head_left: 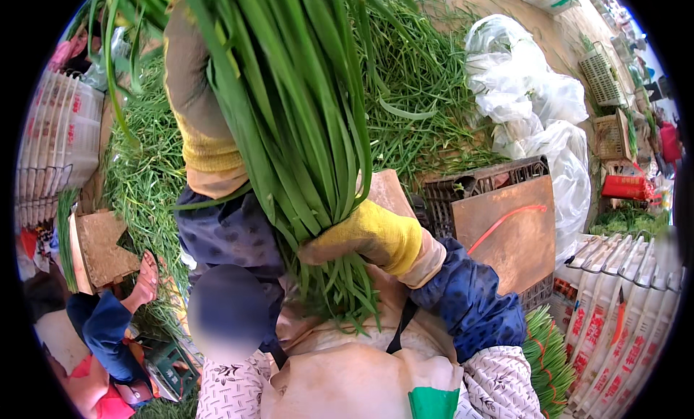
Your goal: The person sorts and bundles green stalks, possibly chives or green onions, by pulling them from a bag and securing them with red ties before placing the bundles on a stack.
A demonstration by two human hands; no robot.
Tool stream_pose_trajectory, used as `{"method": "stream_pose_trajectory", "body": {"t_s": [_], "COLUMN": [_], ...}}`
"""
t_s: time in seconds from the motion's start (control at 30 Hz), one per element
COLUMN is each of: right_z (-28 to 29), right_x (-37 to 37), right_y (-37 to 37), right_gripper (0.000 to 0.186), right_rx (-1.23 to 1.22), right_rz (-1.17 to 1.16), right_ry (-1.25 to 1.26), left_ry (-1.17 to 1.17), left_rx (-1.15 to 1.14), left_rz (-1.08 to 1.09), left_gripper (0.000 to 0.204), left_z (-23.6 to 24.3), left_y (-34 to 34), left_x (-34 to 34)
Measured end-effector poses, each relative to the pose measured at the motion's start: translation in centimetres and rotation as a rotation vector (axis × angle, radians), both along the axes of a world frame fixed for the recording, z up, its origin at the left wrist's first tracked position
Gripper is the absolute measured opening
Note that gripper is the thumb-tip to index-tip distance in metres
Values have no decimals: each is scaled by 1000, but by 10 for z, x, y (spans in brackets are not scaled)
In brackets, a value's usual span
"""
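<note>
A thick bunch of long, flat green garlic chives [303, 130] rises from in front of my chest toward the top of the view. My right hand [372, 234], in a yellow glove with a brownish palm, wraps round the bunch near its lower end, and cut-looking ends poke out below it. Along the bunch's upper left side is my left hand [194, 79], in a matching glove. It grips the leaves from the side, its fingertips partly hidden behind them. Dark blue patterned sleeves cover both forearms, and a pale apron [361, 383] lies under the bunch.
Loose chives [419, 79] spread over the ground ahead. At right, a brown board [510, 238] with a red strip rests on a dark crate [470, 179], near clear plastic bags [535, 93]. White crates [614, 310] and tied chives [546, 357] stand lower right. Another person's foot [147, 278] shows left.
</note>
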State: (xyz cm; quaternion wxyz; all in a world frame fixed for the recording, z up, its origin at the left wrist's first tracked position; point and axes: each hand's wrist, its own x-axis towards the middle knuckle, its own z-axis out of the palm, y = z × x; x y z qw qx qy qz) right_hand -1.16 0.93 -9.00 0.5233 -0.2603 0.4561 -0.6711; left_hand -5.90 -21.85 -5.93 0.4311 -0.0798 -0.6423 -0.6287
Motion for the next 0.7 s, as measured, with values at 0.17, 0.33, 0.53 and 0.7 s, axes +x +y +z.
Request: {"method": "stream_pose_trajectory", "body": {"t_s": [0.17,0.33,0.53,0.7], "right_z": [27,66,-44,-112], "right_x": [-39,-111,-172,-193], "right_y": [27,67,88,119], "right_gripper": [34,18,23,30], "right_rx": [89,314,1185,1621], "right_rz": [-8,-464,-79,605], "right_ry": [234,511,1052,1397], "left_ry": [-218,-626,-1097,-960], "left_rx": [-67,-347,-207,-198], "left_rz": [-225,-356,-48,13], "left_gripper": [46,49,58,48], "left_z": [11,17,-22,-27], "left_y": [10,-4,-2,-2], "left_x": [-30,-22,69,118]}}
